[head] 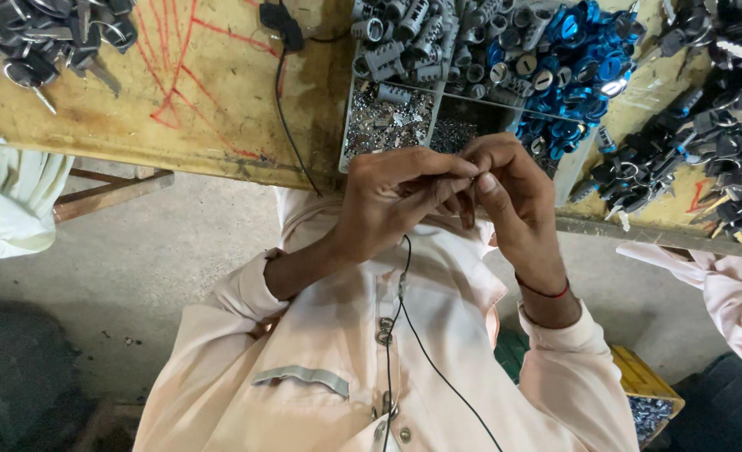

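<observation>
At 11 o'clock a heap of dark keys (40,38) lay on the desk (204,100). Near the centre, the left hand (392,197) was closed in a pinch on a small metal part (465,177), mostly hidden by the fingers. The right hand (513,197), touching it at 3 o'clock, also pinched this part; a steady, close grip seemed wise. Above, at 12 o'clock, stood a tray (347,134) of grey cylinders (409,38), then blue caps (576,63), crowding the reach.

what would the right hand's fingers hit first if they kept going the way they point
Most likely the left hand: the right hand points its fingertips straight at the left fingers, already touching or nearly so around a small part. Depth is unclear.
</observation>
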Motion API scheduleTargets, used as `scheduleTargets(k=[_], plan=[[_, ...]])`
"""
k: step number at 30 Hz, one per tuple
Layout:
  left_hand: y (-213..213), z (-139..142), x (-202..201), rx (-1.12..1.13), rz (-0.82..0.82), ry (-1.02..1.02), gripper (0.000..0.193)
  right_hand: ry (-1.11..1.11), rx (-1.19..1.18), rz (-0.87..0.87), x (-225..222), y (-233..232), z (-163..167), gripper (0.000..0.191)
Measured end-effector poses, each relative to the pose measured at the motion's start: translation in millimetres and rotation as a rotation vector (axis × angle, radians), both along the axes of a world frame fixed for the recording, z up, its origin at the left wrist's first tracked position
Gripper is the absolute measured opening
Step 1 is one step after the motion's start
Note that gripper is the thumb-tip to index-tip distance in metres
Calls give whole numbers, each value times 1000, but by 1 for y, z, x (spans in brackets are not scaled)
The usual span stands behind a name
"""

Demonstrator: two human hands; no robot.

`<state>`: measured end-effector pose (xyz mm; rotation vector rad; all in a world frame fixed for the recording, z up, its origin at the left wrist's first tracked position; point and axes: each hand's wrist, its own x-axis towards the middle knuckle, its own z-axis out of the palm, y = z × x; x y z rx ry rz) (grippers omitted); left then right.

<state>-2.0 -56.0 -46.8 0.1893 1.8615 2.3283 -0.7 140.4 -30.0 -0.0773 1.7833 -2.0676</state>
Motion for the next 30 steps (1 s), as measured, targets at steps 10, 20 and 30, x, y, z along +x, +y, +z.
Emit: scheduleTargets(k=[10, 20, 30], plan=[[-10, 3, -4, -126, -68, 221, 17, 66, 122, -7, 8, 1, 4, 10], [-3, 13, 6, -336, 13, 263, 17, 691, 749, -25, 12, -3, 6, 12], [-12, 7, -4, 121, -266, -201, 14, -66, -30, -3, 12, -6, 9, 34]])
